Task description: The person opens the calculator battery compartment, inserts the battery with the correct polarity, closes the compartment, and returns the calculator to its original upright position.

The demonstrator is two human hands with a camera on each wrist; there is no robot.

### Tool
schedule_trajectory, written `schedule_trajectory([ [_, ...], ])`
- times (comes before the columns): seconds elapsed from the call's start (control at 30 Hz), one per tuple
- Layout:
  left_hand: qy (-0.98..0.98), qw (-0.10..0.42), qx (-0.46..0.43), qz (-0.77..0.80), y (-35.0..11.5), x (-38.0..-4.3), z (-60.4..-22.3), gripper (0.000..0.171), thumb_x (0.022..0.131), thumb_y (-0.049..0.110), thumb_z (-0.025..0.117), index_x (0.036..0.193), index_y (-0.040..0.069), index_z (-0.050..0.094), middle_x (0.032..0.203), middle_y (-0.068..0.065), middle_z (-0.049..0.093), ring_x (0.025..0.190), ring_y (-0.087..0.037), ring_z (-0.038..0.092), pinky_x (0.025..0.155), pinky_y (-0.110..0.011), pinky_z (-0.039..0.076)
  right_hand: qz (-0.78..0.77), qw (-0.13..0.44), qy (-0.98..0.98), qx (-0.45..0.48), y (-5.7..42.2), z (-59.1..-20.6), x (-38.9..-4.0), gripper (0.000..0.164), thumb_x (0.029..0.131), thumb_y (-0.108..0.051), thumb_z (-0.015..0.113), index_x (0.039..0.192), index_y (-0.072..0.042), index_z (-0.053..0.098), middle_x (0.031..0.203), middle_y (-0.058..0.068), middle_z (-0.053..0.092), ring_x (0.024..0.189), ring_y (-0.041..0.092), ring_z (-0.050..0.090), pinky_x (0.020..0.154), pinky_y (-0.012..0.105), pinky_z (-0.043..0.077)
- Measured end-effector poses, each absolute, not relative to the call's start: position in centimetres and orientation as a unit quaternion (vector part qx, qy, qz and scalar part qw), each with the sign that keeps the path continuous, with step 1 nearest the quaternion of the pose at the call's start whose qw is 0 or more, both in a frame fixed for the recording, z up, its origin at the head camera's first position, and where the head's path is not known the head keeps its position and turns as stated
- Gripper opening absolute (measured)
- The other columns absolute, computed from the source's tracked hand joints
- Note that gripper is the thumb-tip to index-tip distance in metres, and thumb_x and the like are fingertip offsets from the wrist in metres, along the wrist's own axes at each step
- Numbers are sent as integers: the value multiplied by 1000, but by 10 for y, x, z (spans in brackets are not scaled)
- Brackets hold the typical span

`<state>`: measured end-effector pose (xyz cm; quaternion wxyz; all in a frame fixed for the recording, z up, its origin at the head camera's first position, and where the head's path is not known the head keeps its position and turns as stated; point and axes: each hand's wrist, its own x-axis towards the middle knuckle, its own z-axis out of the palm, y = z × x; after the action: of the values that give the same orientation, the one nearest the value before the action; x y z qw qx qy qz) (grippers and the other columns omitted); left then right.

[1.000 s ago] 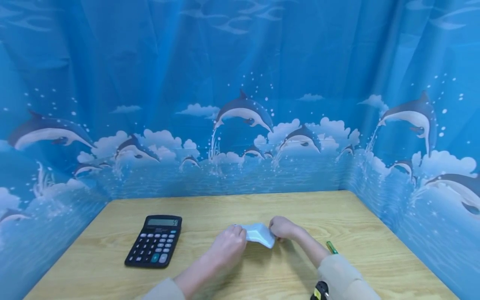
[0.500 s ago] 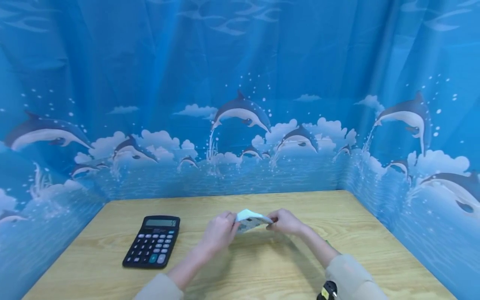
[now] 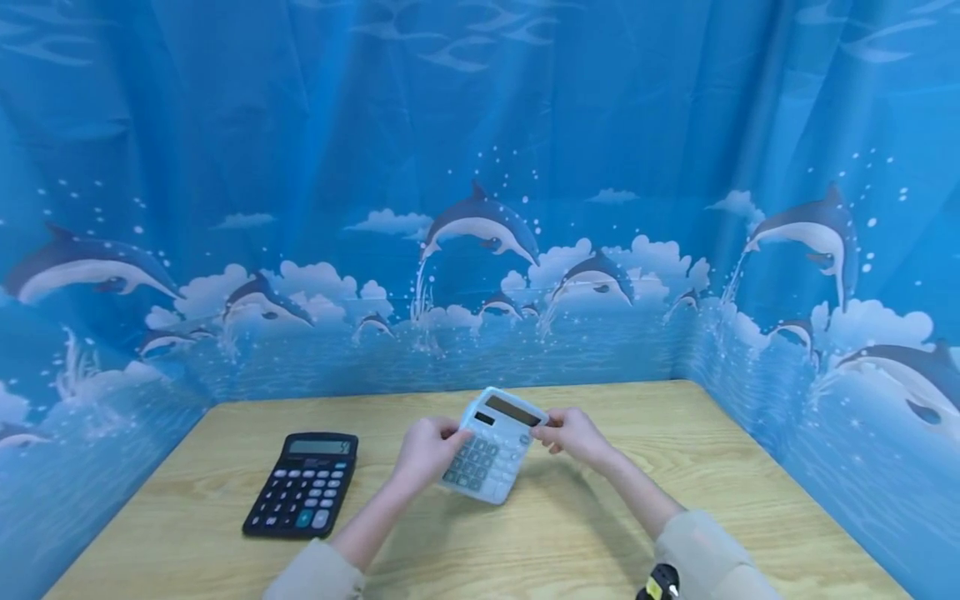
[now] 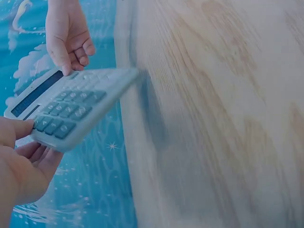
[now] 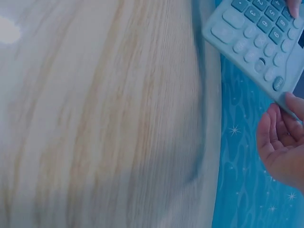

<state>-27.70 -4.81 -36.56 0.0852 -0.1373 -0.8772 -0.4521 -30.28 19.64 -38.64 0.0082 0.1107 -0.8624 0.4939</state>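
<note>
One blue calculator (image 3: 495, 450) is up in the air over the table (image 3: 720, 467), tilted so its keys and display face the person, and both hands are on it. The left hand (image 3: 429, 454) pinches the left edge, thumb on the front by the keys and fingers tucked behind, while the right hand (image 3: 576, 439) grips the far right corner near the display, other fingers loosely curled. Off to the left a black calculator (image 3: 303, 483) lies flat, some digits lit that I can't read properly. Behind it all hangs a dolphin curtain (image 3: 480, 108), blue as anything
</note>
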Motion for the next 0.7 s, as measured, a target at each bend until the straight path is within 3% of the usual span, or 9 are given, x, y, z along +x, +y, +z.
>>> schedule_trajectory([
  [0.17,-841,22,-59,-537,-48,-284,-371,25,85,19,65,98,-2,69,86,-8,67,75,-15,60,67,-32,51,543,-16,-836,80,194,-385,-301,25,89,-20,61,89,5,61,80,8,61,74,21,60,62,32,53],
  [0.4,-779,2,-12,-626,-41,-291,-380,30,87,17,64,102,-9,65,86,-11,66,69,-13,59,63,-29,52,522,-41,-848,89,191,-383,-294,35,88,-23,62,105,7,60,77,4,62,70,17,57,58,31,50],
  [0.53,-748,-10,9,-663,-34,-295,-382,33,89,17,62,109,-10,62,90,-12,65,73,-14,60,68,-30,53,497,-54,-862,85,190,-383,-292,31,85,-22,65,101,4,62,74,2,62,68,16,56,57,31,49],
  [0.7,-701,-28,5,-713,-27,-298,-385,35,89,13,60,111,-15,58,84,-12,66,69,-13,62,69,-32,53,493,-42,-868,43,187,-383,-293,26,85,-19,65,98,3,63,70,3,60,62,13,51,56,29,47],
])
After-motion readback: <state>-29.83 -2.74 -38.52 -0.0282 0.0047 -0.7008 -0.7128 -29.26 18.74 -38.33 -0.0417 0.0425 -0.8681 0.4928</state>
